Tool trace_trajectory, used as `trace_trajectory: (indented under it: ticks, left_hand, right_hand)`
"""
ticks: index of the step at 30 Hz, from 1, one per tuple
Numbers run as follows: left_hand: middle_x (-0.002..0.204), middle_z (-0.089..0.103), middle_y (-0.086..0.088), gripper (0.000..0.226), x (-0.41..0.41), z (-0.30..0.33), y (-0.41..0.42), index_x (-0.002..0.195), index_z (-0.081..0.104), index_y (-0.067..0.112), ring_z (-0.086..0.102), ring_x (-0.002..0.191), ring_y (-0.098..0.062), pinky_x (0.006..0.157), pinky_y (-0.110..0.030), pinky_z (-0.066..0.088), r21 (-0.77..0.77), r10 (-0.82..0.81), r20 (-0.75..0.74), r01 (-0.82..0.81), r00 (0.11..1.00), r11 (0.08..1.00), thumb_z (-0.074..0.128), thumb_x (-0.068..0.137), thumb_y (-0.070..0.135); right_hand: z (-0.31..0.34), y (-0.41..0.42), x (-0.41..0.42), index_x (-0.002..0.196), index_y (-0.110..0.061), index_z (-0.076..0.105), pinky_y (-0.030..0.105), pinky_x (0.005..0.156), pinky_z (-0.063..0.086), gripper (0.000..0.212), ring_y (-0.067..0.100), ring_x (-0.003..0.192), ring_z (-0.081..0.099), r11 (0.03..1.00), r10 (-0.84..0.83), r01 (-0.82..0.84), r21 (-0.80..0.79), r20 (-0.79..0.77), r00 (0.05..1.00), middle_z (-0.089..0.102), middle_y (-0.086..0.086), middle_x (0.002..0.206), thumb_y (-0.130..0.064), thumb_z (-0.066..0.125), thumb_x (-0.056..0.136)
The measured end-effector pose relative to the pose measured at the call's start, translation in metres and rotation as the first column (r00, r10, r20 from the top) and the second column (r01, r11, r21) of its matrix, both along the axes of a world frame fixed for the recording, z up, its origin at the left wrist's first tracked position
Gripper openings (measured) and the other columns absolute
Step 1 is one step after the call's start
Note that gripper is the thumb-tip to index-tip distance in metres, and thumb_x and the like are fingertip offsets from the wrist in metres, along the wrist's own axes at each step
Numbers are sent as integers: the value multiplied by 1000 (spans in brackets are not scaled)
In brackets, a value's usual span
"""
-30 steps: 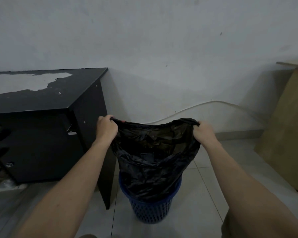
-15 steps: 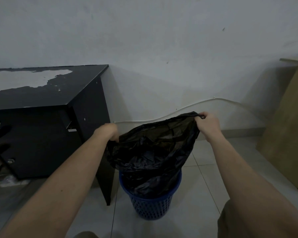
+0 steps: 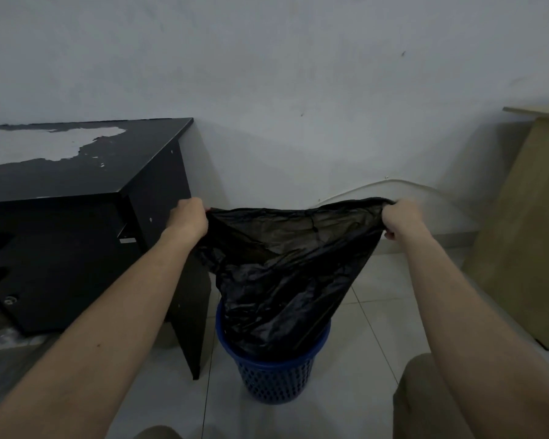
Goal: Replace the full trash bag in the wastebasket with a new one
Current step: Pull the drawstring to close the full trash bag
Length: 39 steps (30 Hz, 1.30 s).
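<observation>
I found nothing to read — no label, brand, number or sign. The black trash bag [image 3: 286, 264] I held carried no print, the blue wastebasket [image 3: 274, 375] bore no marking, and the small pale tag on the black worktop's [image 3: 76, 172] side was too blurred to read.

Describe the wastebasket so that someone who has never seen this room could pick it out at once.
Start at the black desk against the white wall; just off its near right corner, on the pale tiled floor, stands the wastebasket. It is round, blue, with a perforated wall, and a black trash bag rises out of it, stretched wide between the left hand and the right hand. Nothing else here is blue.
</observation>
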State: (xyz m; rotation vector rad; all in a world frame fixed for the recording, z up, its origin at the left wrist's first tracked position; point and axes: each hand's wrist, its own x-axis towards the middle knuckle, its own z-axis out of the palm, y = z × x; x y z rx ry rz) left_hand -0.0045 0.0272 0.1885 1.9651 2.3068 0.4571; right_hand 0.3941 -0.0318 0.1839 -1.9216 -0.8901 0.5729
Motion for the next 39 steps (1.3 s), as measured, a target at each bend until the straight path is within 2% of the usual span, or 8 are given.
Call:
trace_trajectory:
  ticks: [4, 9, 13, 18, 21, 25, 32, 39]
  left_hand:
    - [102, 59, -14, 22, 0, 6, 3, 104, 65, 13, 55, 82, -32, 67, -39, 47, 213, 16, -2, -15, 1000, 977, 46, 95, 7]
    - [92, 63, -8, 20, 2, 16, 7, 93, 69, 10, 59, 75, -26, 67, -30, 46, 162, -22, 382, -43, 924, 986, 56, 91, 25]
    - [75, 65, -4, 11, 6, 22, 7, 79, 70, 11, 58, 62, -17, 59, -24, 46, -19, 25, 830, -16, 558, 1000, 61, 78, 16]
    - [61, 61, -3, 10, 14, 31, 3, 81, 67, 11, 53, 57, -15, 62, -26, 44, 156, -159, 940, 36, 302, 987, 60, 88, 11]
    - [84, 64, -8, 17, 16, 32, 1, 100, 65, 11, 58, 71, -16, 72, -27, 47, 200, -214, 931, 77, 295, 977, 52, 93, 1]
    - [97, 64, -13, 29, 13, 25, -1, 111, 63, 12, 59, 88, -18, 83, -31, 47, 274, -319, 843, 165, 433, 948, 52, 94, -9]
    - [90, 69, -3, 22, 13, 21, 2, 94, 67, 16, 71, 73, -5, 65, -15, 54, 326, -317, 878, 35, 359, 945, 63, 93, -6]
    - [90, 74, -2, 19, 11, 52, 6, 90, 73, 20, 73, 76, -9, 68, -19, 58, 394, -337, 880, -120, 334, 911, 68, 91, 1]
  right_hand:
    - [4, 1, -9, 77, -13, 53, 23, 40, 48, 17, 21, 56, 52, 998, 66, -58, 40, -247, 967, 56, 10, 74, -14, 56, 93]
    - [-1, 0, -24, 85, -3, 55, 13, 30, 33, 14, 16, 53, 45, 976, 217, -192, 103, -407, 887, 51, 12, 69, 7, 55, 95]
    - [6, -5, -32, 91, -6, 61, 16, 31, 25, 5, 8, 37, 40, 952, 281, -220, 215, -319, 905, 52, 8, 62, -3, 65, 93]
    - [18, -13, -56, 90, -9, 69, 16, 42, 41, 4, 7, 50, 55, 914, 310, -210, 347, -264, 913, 65, -2, 64, -8, 73, 88]
    - [20, -19, -58, 103, -12, 67, 22, 53, 47, 18, 12, 65, 60, 889, 453, -362, 282, -420, 786, 67, 4, 83, -3, 71, 88]
    - [21, -27, -47, 104, -5, 65, 18, 62, 54, 24, 12, 80, 66, 795, 600, -538, 281, -493, 630, 70, 5, 91, 13, 58, 90]
    - [34, -27, -33, 104, 14, 58, 20, 51, 58, 21, 26, 73, 67, 945, 325, -272, 182, -413, 851, 62, 25, 102, 16, 67, 84]
    - [72, -23, -33, 95, 3, 63, 28, 46, 58, 8, 17, 42, 66, 949, 315, -314, -33, 34, 948, 66, 22, 70, -4, 64, 95]
